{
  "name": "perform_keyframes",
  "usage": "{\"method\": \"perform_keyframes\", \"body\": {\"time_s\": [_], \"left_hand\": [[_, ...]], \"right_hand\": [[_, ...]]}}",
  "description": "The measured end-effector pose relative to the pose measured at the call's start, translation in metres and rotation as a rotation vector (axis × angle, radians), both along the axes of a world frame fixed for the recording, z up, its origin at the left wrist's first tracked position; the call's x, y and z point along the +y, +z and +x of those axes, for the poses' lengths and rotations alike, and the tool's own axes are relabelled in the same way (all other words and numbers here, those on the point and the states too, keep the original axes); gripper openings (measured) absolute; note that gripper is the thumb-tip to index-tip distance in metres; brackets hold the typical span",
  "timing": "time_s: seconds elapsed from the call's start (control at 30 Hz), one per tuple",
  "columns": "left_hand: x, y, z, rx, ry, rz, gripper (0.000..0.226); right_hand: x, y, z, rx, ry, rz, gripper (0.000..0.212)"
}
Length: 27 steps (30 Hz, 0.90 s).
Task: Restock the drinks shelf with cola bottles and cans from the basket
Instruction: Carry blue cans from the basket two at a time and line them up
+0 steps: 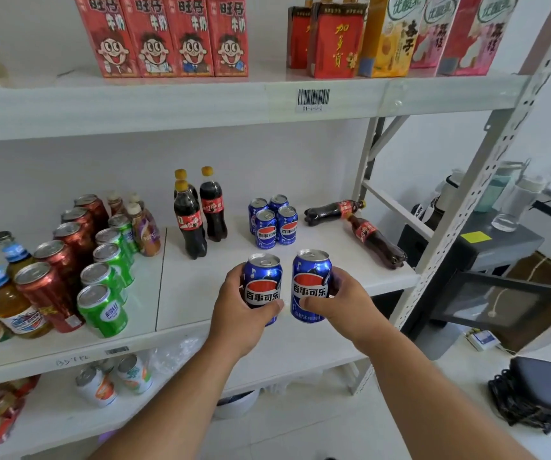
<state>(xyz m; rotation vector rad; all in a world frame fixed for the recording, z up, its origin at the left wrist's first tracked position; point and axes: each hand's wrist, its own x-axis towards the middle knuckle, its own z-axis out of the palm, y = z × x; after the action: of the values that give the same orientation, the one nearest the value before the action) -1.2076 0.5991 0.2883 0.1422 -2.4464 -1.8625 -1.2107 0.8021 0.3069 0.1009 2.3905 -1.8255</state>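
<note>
The white metal drinks shelf (201,293) carries three upright dark cola bottles with yellow caps (190,220), two more cola bottles lying on their sides (375,240) near its right end, and four small blue cola cans (272,224) clustered between them. Over the front edge, the left hand (239,313) grips one upright blue cola can (262,285); the right hand (345,308) holds another (310,285) just beside it, possibly not touching.
</note>
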Motion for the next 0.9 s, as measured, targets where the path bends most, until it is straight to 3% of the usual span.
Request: {"method": "perform_keyframes", "body": {"time_s": [0.37,0.9], "left_hand": [[0.042,-0.027,-0.092,-0.048,0.108,-0.001,0.083],[0.074,-0.098,-0.176,-0.123,0.224,-0.027,0.09]], "right_hand": [[0.053,-0.04,-0.118,-0.022,0.101,0.014,0.055],[0.073,-0.098,-0.224,-0.098,0.24,0.194,0.074]]}}
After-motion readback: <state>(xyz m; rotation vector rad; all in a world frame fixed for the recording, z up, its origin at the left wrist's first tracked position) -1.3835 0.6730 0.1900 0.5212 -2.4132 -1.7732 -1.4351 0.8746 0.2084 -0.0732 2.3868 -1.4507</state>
